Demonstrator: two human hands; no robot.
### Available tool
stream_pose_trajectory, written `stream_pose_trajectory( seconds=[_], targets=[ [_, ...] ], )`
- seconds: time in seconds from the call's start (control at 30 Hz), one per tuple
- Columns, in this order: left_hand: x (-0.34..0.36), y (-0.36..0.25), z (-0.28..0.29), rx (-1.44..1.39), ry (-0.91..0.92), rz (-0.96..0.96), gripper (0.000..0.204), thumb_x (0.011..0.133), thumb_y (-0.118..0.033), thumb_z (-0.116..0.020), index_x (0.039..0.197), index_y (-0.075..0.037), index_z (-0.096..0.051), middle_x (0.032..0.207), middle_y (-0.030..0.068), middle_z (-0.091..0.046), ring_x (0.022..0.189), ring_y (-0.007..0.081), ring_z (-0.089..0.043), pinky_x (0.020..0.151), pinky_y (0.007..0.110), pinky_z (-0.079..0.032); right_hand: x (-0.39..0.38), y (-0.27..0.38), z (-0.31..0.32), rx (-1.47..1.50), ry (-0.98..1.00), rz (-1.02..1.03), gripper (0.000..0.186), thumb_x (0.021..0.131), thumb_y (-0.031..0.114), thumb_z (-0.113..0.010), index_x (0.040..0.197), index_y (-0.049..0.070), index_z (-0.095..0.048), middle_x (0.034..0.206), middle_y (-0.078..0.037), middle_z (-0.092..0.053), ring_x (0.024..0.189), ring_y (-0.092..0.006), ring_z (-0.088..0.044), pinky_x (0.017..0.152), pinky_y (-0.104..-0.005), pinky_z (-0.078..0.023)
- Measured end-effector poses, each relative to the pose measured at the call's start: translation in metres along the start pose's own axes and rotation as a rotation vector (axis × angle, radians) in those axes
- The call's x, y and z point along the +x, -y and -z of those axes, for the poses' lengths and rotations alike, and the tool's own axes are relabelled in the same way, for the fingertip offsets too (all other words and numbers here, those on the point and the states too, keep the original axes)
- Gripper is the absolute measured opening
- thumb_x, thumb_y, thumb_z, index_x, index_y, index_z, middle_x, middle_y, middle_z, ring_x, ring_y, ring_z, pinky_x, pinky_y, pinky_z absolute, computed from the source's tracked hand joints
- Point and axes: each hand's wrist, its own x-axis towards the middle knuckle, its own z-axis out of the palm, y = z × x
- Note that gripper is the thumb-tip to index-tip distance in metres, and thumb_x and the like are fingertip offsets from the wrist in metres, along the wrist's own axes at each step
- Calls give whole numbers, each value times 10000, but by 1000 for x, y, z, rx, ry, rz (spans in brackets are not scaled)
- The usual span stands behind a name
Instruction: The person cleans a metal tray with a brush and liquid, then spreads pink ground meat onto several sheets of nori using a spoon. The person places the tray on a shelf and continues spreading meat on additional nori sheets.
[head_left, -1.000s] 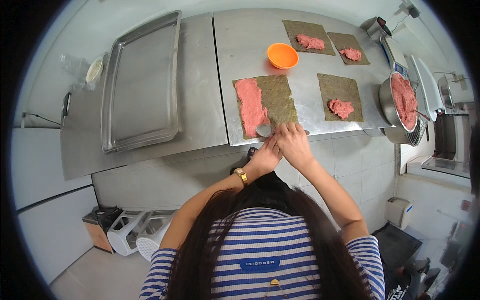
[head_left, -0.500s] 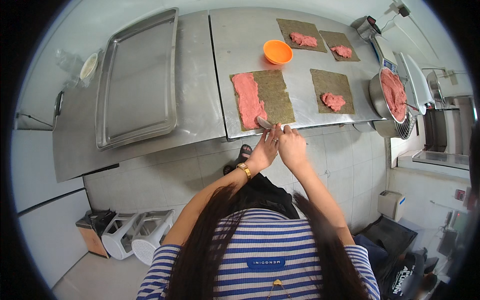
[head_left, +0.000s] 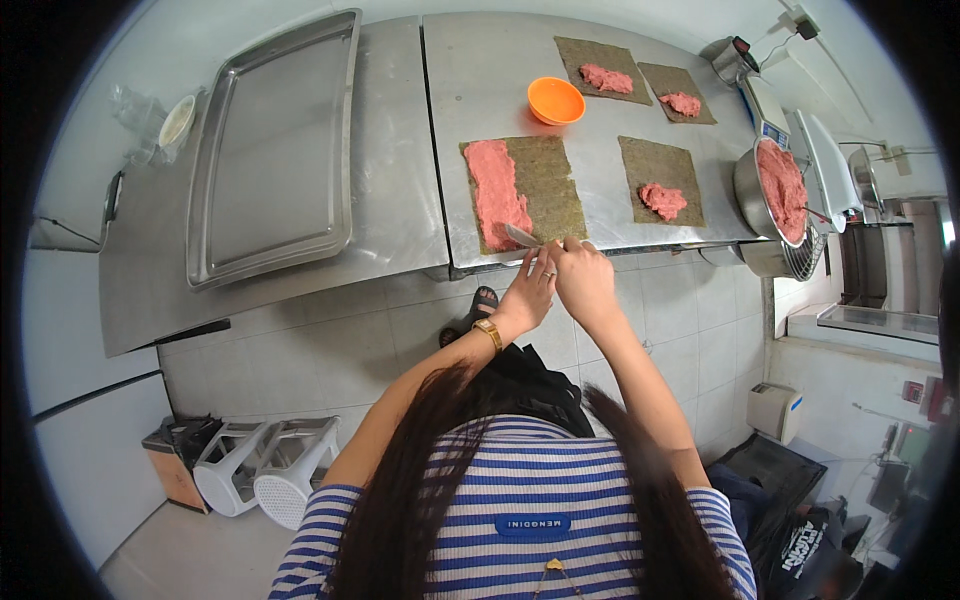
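My right hand [head_left: 583,275] grips the handle of a metal spoon-like utensil [head_left: 520,235], whose flat end rests in pink paste near the front of a nori sheet [head_left: 550,190]. The paste [head_left: 490,180] forms a long band along that sheet's left side. My left hand [head_left: 531,288], with a gold watch at the wrist, is just beside my right one at the table's front edge, fingertips close together at the sheet's edge; what they pinch is unclear. Three other sheets [head_left: 660,165] [head_left: 575,48] [head_left: 660,80] each carry a lump of paste. An orange bowl [head_left: 556,100] stands behind the nearest sheet.
A steel table [head_left: 390,120] bears a large tray [head_left: 265,150] at left, with a white bowl [head_left: 177,125] beyond it. At right are a steel bowl of paste [head_left: 778,180], a scale [head_left: 762,105] and a rack [head_left: 800,258]. White stools [head_left: 285,480] stand on the floor lower left.
The utensil's end has moved slightly left and back into the paste band. My hands have shifted a little with it, and the view has shifted slightly.
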Motion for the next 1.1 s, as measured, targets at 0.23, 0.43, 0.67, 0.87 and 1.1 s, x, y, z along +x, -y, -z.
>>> stream_pose_trajectory(
  seconds=[0.23, 0.43, 0.67, 0.87, 1.1],
  targets=[
    [9, 0, -21, -318, 20, -18, 538, 846, -256, -503, 1307, 17, -456, 1384, 219, -401, 1347, 364, -258, 1113, 505, -145, 4, 17, -19, -60, 2, 94, 153, 749, 107, -580, 861, 15, -629, 824, -115, -611, 838, -274, -648, 677, -352, -536],
    [9, -5, -21, -324, -107, 62, 622, 832, -225, -503, 1373, 37, -346, 1451, 248, -285, 1359, 380, -235, 1108, 493, -175, -3, 19, -31, -99, -44, 119, 203, 752, 111, -577, 913, 3, -637, 844, -128, -613, 903, -289, -644, 685, -345, -534],
    [5, -3, -16, -151, 41, 8, 633, 861, -310, -497, 1345, 76, -363, 1470, 254, -235, 1374, 381, -192, 1095, 497, -209, -6, 9, -13, -81, -17, 111, 160, 766, 122, -572, 874, 28, -644, 842, -96, -615, 814, -250, -631, 687, -354, -504],
    [-2, -3, -5, -114, -72, 44, 554, 847, -325, -519, 1242, 60, -468, 1460, 260, -248, 1386, 368, -172, 1090, 479, -231, -4, -5, -4, -100, -62, 154, 150, 772, 127, -568, 871, 56, -655, 824, -77, -604, 807, -237, -610, 697, -359, -472],
    [-9, 5, 8, -237, -140, 42, 436, 805, -295, -569, 1086, 35, -529, 1450, 296, -240, 1382, 374, -183, 1105, 480, -203, 4, -22, -10, -145, -82, 163, 247, 764, 121, -562, 984, 94, -671, 852, -52, -596, 843, -227, -585, 720, -350, -449]
  ],
)
